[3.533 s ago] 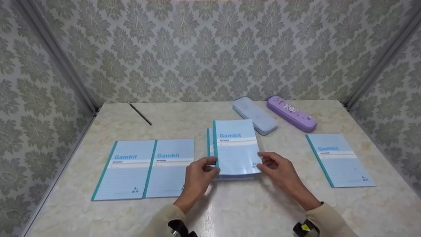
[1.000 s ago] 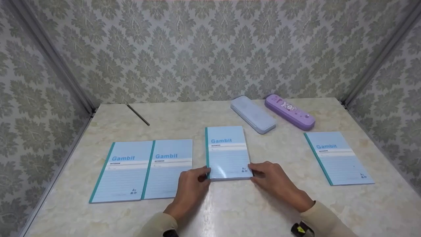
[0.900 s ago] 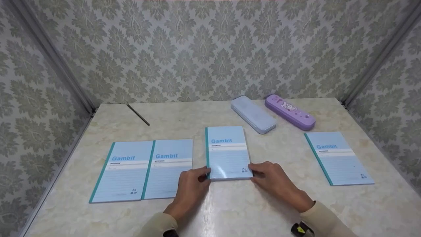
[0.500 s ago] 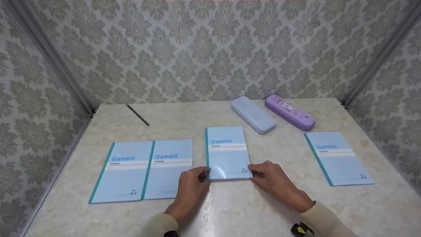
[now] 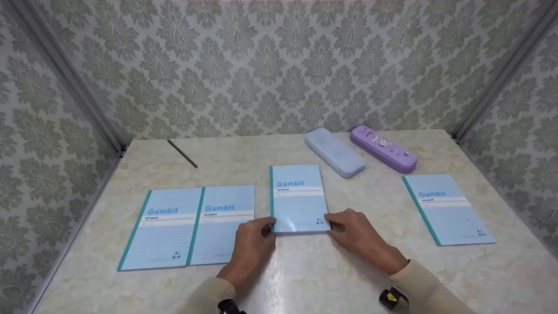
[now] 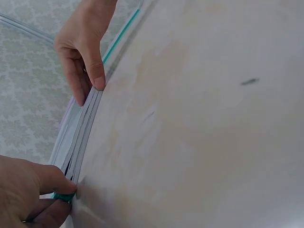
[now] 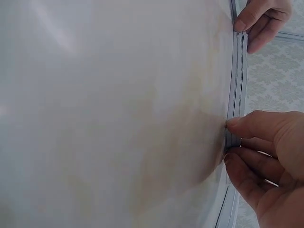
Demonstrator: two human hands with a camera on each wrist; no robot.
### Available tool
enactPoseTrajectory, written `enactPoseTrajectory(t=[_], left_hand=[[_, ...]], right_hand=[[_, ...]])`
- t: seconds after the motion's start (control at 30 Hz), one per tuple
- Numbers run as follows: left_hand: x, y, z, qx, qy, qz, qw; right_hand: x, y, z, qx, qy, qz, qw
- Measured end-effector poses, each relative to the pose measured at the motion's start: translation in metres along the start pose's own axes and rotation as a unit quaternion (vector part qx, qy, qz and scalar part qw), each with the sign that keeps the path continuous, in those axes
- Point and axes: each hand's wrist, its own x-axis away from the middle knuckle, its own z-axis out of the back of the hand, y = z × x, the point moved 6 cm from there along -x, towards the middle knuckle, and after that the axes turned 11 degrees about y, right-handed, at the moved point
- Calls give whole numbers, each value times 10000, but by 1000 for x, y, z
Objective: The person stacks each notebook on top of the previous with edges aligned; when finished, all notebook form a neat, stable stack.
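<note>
Our left hand (image 5: pixel 253 246) is pinching the lower left corner of a stack of notebooks (image 5: pixel 300 200) between thumb and fingers, and our right hand (image 5: pixel 357 233) is pinching the lower right corner in the same way; neither hand is spreading wide. From the head, we are seeing the stack lying flat in the middle, just in front of a pale blue case (image 5: pixel 335 151), with a purple case (image 5: pixel 383 148) sitting beyond it. Two notebooks (image 5: pixel 159 229) are lying edge to edge on the left, our left hand covering part of the nearer one; a single notebook (image 5: pixel 449 209) is lying well apart on the right, and a pencil (image 5: pixel 182 152) is lying at the back left. The frame is cutting off our sleeves (image 5: pixel 425 283), and the top cover is hiding whatever is lying under it.

From the left wrist, we are looking along the stack's near edge, where several layers are showing that the head view is hiding. Our left hand is running out of frame, and its thumb and forefinger are closing around the green spine (image 6: pixel 64 196).

From the right wrist, we are seeing our right thumb pressing one face of the layered edge and fingers curling behind; those fingers are partly hiding the corner.
</note>
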Motion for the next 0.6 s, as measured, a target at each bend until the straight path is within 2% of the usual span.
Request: enactPoseTrajectory(t=[0.3, 0.53, 0.6], left_hand=[[-2, -1, 0, 40, -55, -41, 10000], [0, 1, 4, 203, -193, -74, 9996], [1, 0, 6, 334, -304, -53, 9990]], right_hand=[[-2, -3, 0, 176, 46, 267, 9995], [-1, 0, 0, -16, -151, -109, 9998], [-2, -2, 1, -35, -131, -82, 9999]])
